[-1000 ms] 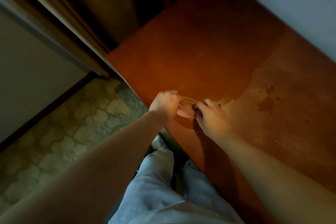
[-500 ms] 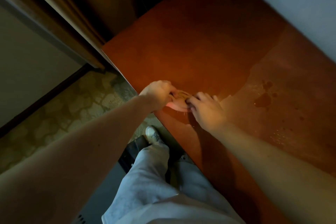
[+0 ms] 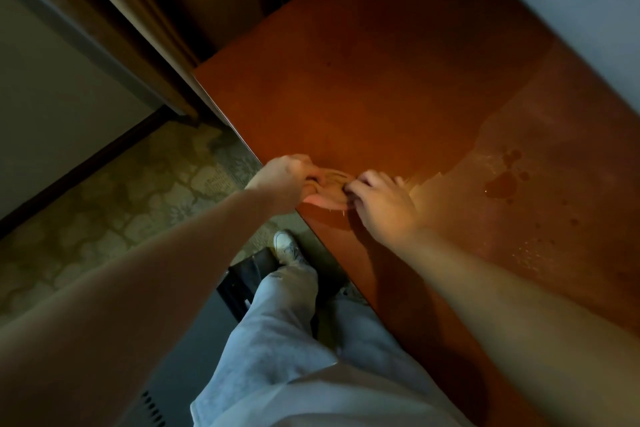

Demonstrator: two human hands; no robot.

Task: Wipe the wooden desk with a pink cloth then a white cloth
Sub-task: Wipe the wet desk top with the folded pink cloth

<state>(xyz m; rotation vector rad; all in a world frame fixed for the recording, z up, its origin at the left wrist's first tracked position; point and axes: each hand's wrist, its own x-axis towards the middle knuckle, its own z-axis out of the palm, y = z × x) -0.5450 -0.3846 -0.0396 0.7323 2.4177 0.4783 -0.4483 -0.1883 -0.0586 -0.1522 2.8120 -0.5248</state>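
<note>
The pink cloth (image 3: pixel 327 196) lies bunched at the near edge of the wooden surface (image 3: pixel 381 90), directly between my two hands. My left hand (image 3: pixel 282 180) pinches its left end with curled fingers. My right hand (image 3: pixel 384 206) pinches its right end, knuckles up. Both forearms reach forward and converge on the cloth. Wet drops (image 3: pixel 504 184) sit to the right, apart from my right hand.

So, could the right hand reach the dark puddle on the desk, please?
Probably yes: bare wooden desk lies between the right hand and the puddle, though that hand grips the pink cloth with the left hand.
</note>
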